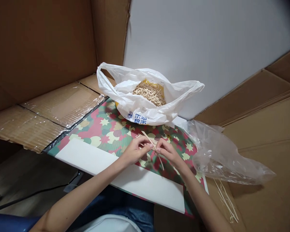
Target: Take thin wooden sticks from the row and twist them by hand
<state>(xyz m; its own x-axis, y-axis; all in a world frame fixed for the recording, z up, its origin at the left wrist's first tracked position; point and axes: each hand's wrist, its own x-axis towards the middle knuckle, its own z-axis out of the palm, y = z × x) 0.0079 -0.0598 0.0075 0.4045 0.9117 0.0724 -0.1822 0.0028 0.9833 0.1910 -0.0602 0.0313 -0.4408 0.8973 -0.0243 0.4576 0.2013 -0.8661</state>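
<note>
White plastic carrier bag point(157, 115) with blue print stands at the far side of the camouflage-patterned bench point(96, 133), mouth spread wide and handles splayed to either side. Heap of short pale stick pieces point(148, 93) shows through the opening; the wide mouth presumably keeps it within easy reach.

Thin pale sticks point(148, 138) are between the hands, just in front of the bag and above the bench. At least one long stick slants across the rest, its lower end curving slightly toward the near edge. Exact count not readable; fingers cover the middle.

Left hand point(138, 150): grip clamped on the sticks, thumb against forefinger. Right hand point(168, 153): grip also together, fingertips pinching near the crossing, close beside the left thumb. Two-point hold likely steadies such slender pieces and separates one from its neighbours. Whether the lower sticks rest on the bench or in the left fingers: cannot tell.

To the right, a crumpled clear plastic bag point(222, 158) slumps over the bench edge, apart from the hands, probably set aside to leave working room. Beyond it, loose long strands point(228, 204) lie on cardboard point(261, 199).
</note>
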